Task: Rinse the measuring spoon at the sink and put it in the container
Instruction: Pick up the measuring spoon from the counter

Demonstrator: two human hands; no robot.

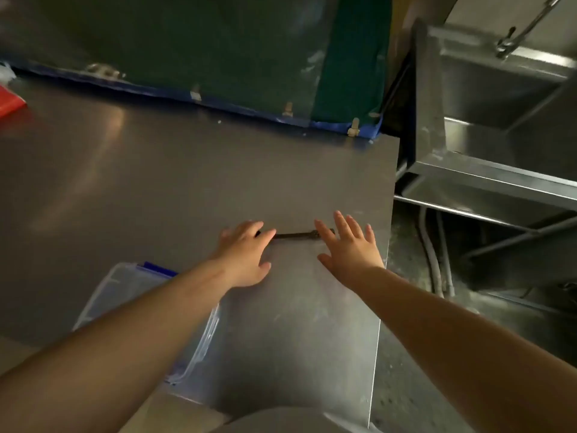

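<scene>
A dark, thin measuring spoon (295,235) lies flat on the steel table (131,170), near its right edge. My left hand (245,254) rests over the spoon's left end, fingers spread, touching it. My right hand (351,245) is open over the spoon's right end, palm down. Neither hand has lifted it. A clear plastic container (125,292) with blue clips sits on the table below my left forearm, partly hidden by the arm. The steel sink (487,170) stands to the right of the table, across a gap.
A faucet (512,39) hangs over the sink at the top right. A green and blue tarp (218,57) backs the table. A red object (11,103) lies at the far left edge. Pipes and floor show under the sink.
</scene>
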